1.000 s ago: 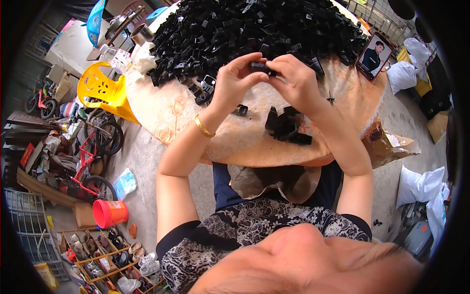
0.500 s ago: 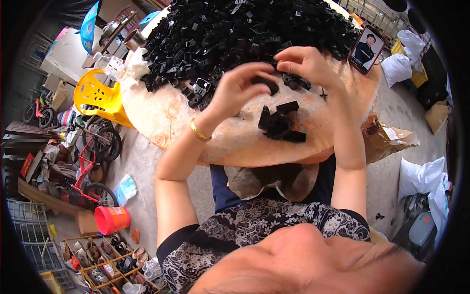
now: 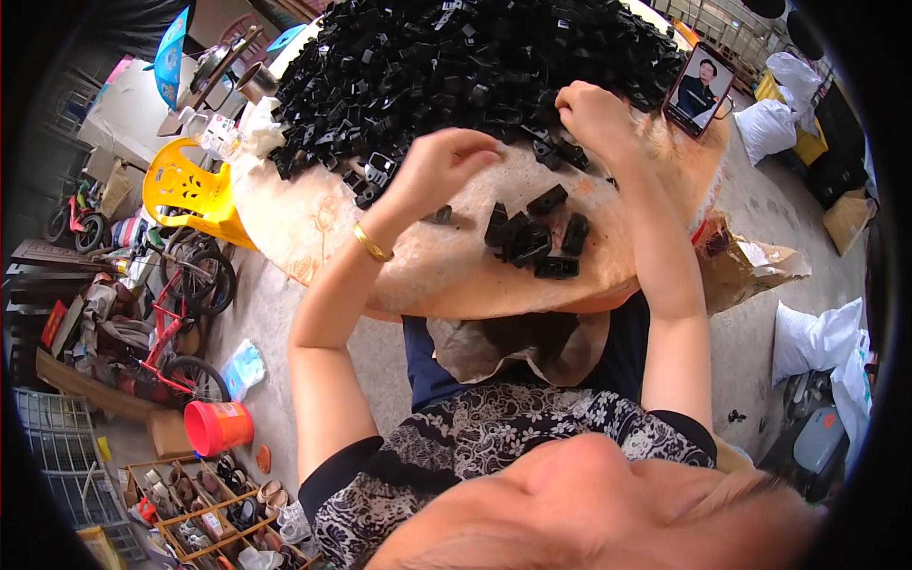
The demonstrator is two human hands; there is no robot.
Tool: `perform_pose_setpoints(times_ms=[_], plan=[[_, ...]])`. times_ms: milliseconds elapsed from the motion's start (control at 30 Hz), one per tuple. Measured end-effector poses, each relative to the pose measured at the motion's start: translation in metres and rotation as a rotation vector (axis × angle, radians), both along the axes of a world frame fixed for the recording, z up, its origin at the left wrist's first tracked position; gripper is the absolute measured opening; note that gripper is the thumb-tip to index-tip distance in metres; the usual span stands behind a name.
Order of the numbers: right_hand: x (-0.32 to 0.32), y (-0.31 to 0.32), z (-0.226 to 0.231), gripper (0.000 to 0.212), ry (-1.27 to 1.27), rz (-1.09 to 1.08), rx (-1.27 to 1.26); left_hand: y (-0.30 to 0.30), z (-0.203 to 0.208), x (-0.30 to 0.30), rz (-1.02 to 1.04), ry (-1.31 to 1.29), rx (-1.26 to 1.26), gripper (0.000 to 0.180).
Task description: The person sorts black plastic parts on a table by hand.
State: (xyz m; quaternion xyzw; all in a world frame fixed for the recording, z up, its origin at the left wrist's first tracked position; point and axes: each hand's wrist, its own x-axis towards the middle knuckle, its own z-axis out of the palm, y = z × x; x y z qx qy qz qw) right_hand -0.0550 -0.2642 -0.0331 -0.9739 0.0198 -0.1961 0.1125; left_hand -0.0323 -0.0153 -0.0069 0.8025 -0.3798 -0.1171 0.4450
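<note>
My left hand [image 3: 445, 169], with a gold bangle on its wrist, hovers over the table left of centre. Its fingers are bent together and slightly blurred; anything inside them is hidden. A small dark part [image 3: 442, 215] lies below that hand. My right hand [image 3: 594, 116] is at the front right edge of a big heap of black plastic parts [image 3: 427, 76], fingers curled in and what they hold hidden. Just left of its wrist sit several loose black parts [image 3: 560, 152]. Nearer me, between my forearms, rests a small group of black plastic pieces [image 3: 532, 239].
The round table has an orange patterned cover [image 3: 427, 285]. A phone [image 3: 701, 92] stands at its right edge, beside white sacks [image 3: 766, 130]. On the left are a yellow chair [image 3: 190, 185], a pink bicycle [image 3: 161, 351] and a red bucket [image 3: 217, 427]. A torn cardboard box [image 3: 746, 266] is at right.
My hands have parted, the left moving left and the right up toward the heap. The dark piece by my left fingers is gone from there, and the near group looks larger and rearranged.
</note>
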Motion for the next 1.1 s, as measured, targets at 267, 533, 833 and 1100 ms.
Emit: perform_pose_setpoints(times_ms=[267,533,833,1100], plan=[[-0.016,0.003,0.017,0.024,-0.059,0.106,0.219,0.103,0.011,0.014,0.210,-0.462,0.363,0.072],[-0.017,0.066,-0.004,0.037,-0.212,0.473,0.015,0.082,-0.036,-0.005,0.289,-0.514,0.487,0.081],[0.000,0.061,-0.021,0.013,-0.229,0.360,-0.140,0.034,-0.024,0.005,0.248,-0.509,0.348,0.078],[0.001,0.067,-0.015,0.025,-0.365,0.450,0.001,0.084,-0.014,0.045,0.190,-0.380,0.290,0.027]])
